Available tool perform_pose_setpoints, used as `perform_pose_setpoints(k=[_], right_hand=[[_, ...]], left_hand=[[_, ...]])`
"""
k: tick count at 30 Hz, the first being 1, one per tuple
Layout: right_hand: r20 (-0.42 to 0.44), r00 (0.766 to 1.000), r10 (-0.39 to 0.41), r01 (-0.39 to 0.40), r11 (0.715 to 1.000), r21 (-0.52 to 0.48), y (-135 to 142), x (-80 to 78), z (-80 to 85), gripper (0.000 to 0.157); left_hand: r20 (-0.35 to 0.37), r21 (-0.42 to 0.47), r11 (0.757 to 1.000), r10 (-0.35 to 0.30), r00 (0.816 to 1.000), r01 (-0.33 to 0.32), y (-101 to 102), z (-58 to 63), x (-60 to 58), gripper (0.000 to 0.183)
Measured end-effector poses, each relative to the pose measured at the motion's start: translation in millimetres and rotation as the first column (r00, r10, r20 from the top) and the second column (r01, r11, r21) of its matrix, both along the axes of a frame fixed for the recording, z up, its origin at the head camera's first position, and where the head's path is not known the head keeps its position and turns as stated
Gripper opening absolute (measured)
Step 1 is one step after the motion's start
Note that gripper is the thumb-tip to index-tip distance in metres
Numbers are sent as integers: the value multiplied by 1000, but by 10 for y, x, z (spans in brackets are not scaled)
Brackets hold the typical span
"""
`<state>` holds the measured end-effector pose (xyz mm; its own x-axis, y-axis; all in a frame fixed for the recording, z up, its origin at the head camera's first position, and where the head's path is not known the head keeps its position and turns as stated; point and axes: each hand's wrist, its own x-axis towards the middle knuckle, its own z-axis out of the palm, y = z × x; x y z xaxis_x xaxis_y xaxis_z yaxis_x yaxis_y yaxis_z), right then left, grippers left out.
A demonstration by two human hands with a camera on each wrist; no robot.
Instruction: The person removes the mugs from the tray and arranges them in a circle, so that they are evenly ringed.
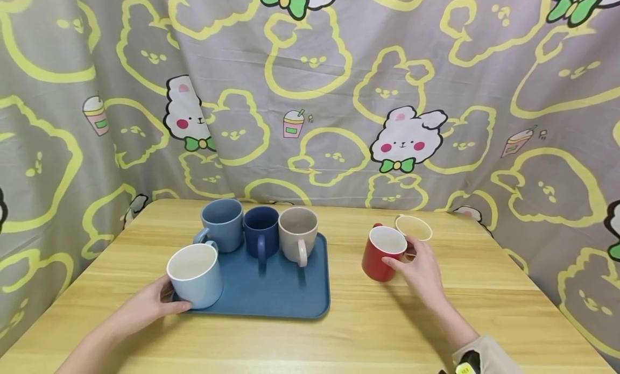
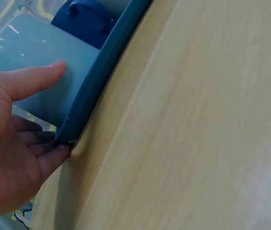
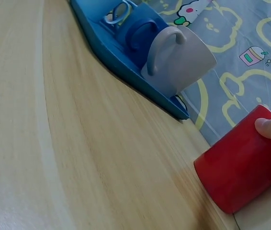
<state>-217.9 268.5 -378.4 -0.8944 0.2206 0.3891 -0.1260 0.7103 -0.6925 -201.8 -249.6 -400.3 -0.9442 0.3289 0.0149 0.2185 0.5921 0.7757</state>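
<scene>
My right hand [image 1: 420, 269] grips a red mug [image 1: 375, 261] with a white inside, right of the blue tray [image 1: 271, 296]. The mug is tilted in the head view, and its body fills the lower right of the right wrist view. At the tray's near left corner, my left hand [image 1: 147, 304] holds the edge, its fingers at the rim and its thumb beside a light blue mug [image 1: 198, 282]. Behind that mug stand a grey-blue mug [image 1: 223, 223], a dark blue mug [image 1: 261, 231] and a beige mug [image 1: 297, 234], in a row on the tray.
A cream mug [image 1: 416, 228] stands behind the red one, partly hidden by it and my right hand. Everything rests on a wooden table [image 1: 349, 336]. A grey curtain [image 1: 334, 159] with yellow cartoon outlines hangs along the table's back and sides.
</scene>
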Motion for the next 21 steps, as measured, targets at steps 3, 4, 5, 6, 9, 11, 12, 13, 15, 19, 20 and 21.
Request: perform_pose_setpoints(k=[3, 4, 5, 6, 9, 11, 12, 13, 15, 19, 20, 21], right_hand=[[-16, 1000, 4, -4, 1000, 8, 1, 9, -1, 57], [-22, 1000, 3, -3, 1000, 7, 3, 14, 1, 55], [-30, 1000, 3, -3, 1000, 1, 5, 22, 5, 54], [-41, 999, 3, -3, 1000, -5, 6, 32, 12, 54], [-92, 996, 1, -2, 1000, -12, 5, 58, 76, 53], [-132, 991, 8, -10, 1000, -17, -12, 79, 145, 52], [-149, 989, 16, -18, 1000, -12, -25, 88, 184, 52], [-160, 987, 22, -23, 1000, -3, -46, 97, 222, 51], [-179, 983, 46, -47, 999, -3, -113, 116, 296, 47], [-176, 974, 140, -143, 990, -3, -327, 148, 427, 41], [-176, 969, 176, -181, 983, -12, -401, 154, 452, 39], [-173, 962, 214, -220, 975, -15, -479, 158, 474, 39]], left_hand=[[-4, -2, 1000, 3, 1000, -3, 3, 1, 4, 79], [-6, -1, 1000, 1, 1000, -1, 5, 3, 7, 79], [-10, -1, 1000, 0, 1000, 0, 6, 6, 9, 79], [-9, -5, 1000, 3, 1000, -4, 8, 8, 9, 79], [-6, -3, 1000, 6, 1000, -6, 8, 15, 13, 79], [-7, 1, 1000, 8, 1000, -8, 9, 19, 15, 79], [-8, -2, 1000, 8, 1000, -8, 7, 20, 14, 80], [-7, 0, 1000, 7, 1000, -7, 7, 25, 15, 80], [-10, -1, 1000, 11, 1000, -11, 7, 34, 19, 80], [-1, 5, 1000, 19, 1000, -19, 18, 48, 32, 82], [4, 7, 1000, 21, 1000, -21, 19, 50, 36, 82], [10, 10, 1000, 21, 1000, -21, 21, 52, 40, 83]])
